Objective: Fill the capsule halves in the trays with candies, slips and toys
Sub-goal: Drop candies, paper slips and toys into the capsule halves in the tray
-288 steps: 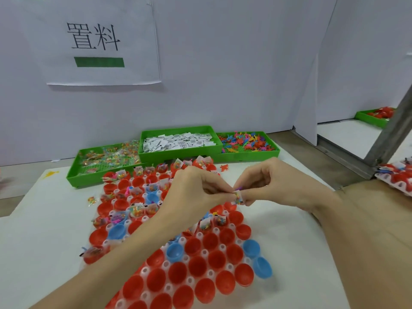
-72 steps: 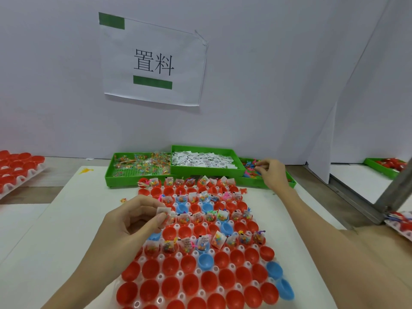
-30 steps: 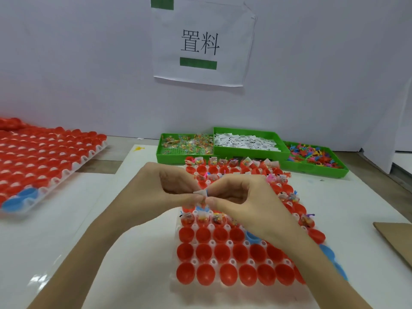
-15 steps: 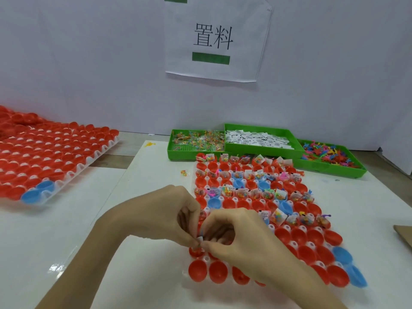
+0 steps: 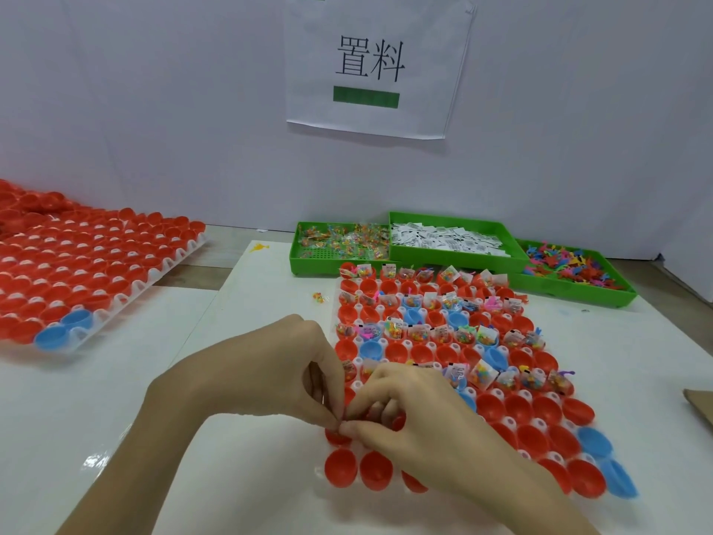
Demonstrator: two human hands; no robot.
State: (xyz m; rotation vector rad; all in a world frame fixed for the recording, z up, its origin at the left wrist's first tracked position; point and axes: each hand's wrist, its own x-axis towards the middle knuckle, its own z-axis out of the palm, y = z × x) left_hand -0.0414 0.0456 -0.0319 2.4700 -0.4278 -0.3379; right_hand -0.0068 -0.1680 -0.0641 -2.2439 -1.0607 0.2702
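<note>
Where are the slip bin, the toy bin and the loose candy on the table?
slip bin point(image 5: 455, 219): head view, far green rim.
toy bin point(image 5: 578, 293): head view, front green wall.
loose candy point(image 5: 318, 297): head view, middle of packet.

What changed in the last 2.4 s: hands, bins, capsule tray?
The right hand left the toy bin and came back to meet the left hand. Both then dropped together to the near left capsule halves of the tray, fingertips pinching something too hidden to name. The left hand held a white slip before; it no longer shows. The three green bins, filled rows and side tray appear unchanged.
</note>
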